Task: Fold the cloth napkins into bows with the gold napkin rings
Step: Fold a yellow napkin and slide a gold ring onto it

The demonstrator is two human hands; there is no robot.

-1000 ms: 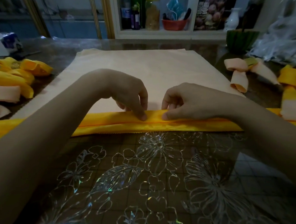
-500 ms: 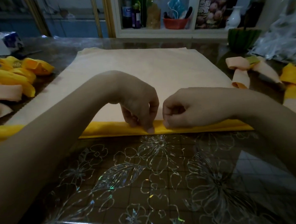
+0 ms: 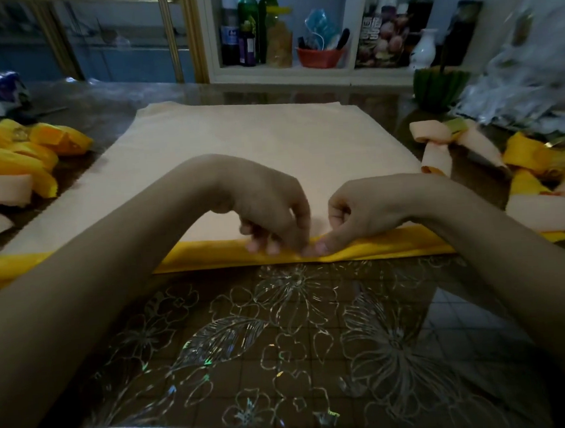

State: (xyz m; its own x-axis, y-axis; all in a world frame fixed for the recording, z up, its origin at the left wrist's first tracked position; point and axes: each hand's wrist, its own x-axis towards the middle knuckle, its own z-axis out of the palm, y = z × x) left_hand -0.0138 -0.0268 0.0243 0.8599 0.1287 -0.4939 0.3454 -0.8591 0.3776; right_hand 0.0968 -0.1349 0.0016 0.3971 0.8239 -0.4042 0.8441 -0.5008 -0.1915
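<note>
About halfway on this napkin, I'd judge — the yellow folded napkin strip (image 3: pixel 394 248) lies flat along the near edge of the pale peach cloth sheet (image 3: pixel 252 142), no ring on it yet. The left hand (image 3: pixel 271 211) & right hand (image 3: pixel 371 214) meet at its centre, curled fingertips (image 3: pixel 322 246) pinching the fold. Finished bows (image 3: pixel 20 158) wait on both sides, incl. a peach bow (image 3: pixel 427 133) w/ a gold napkin ring (image 3: pixel 455 125) — smooth, faintly shiny fabric.

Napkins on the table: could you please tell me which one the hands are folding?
The yellow napkin strip along the near edge of the peach napkin: the left hand and right hand pinch its middle. The finished bows at the sides lie untouched.
</note>
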